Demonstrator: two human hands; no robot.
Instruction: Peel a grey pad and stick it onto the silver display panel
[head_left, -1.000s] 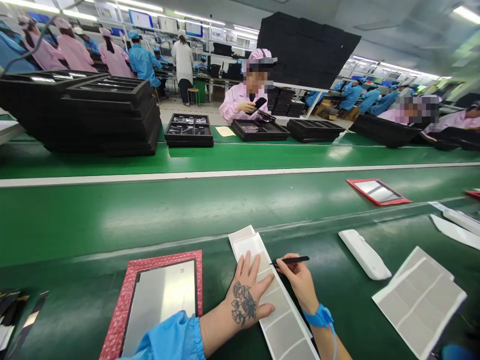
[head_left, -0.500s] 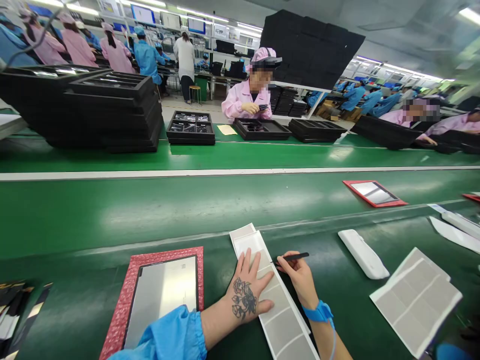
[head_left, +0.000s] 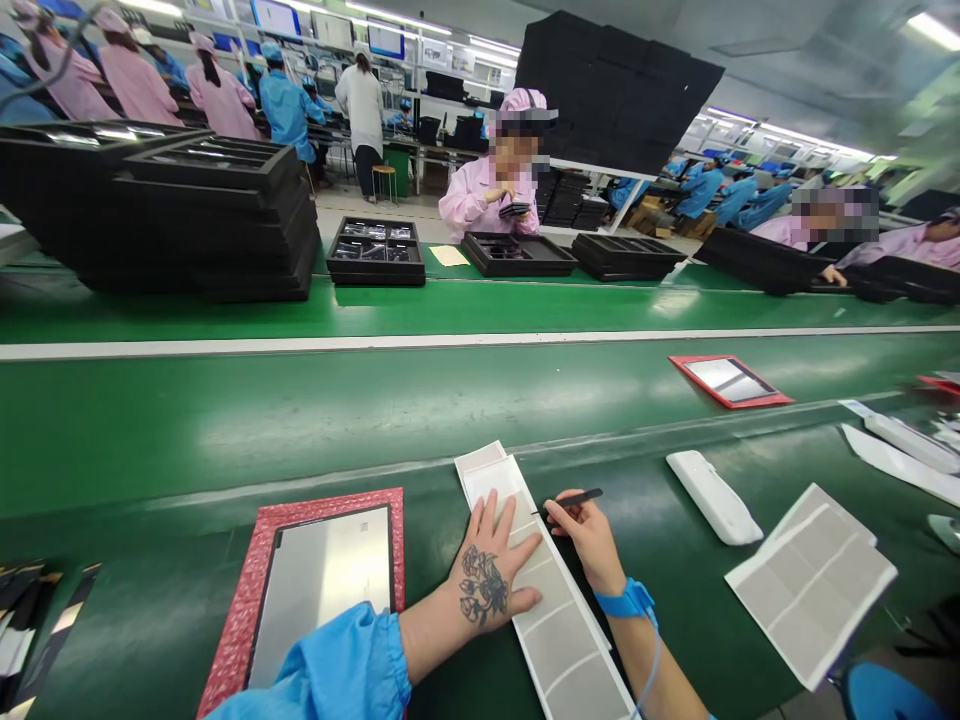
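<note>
The left hand (head_left: 491,580) lies flat, palm down and fingers spread, on a long white strip (head_left: 547,620) of grey rectangular labels that runs from the near edge away across the dark green bench (head_left: 187,600). It grips nothing; it only presses on the strip. The right hand (head_left: 589,535), just to the right of the left one, is closed around a thin black tool (head_left: 577,497), whose tip points left toward the right edge of the strip, near the left hand's fingertips. A blue wrist strap (head_left: 626,603) sits on the right wrist, with a cord leading down from it.

To the left of the strip, near the person, a flat silver panel (head_left: 330,590) lies in a red padded frame (head_left: 251,610). To the right lie a white oblong piece (head_left: 712,497) and, nearer and further right, a second sheet of grey labels (head_left: 814,585). Beyond the bench runs a green conveyor belt (head_left: 375,400), which carries another panel in a red frame (head_left: 729,381) on the right.

On the far side of the belt stand stacks of black trays (head_left: 187,220) on the left and more single trays (head_left: 517,255) in the middle. A person in a pink coat (head_left: 480,195) sits behind them and holds a dark object in both hands. Others in pink and blue coats work further back.
</note>
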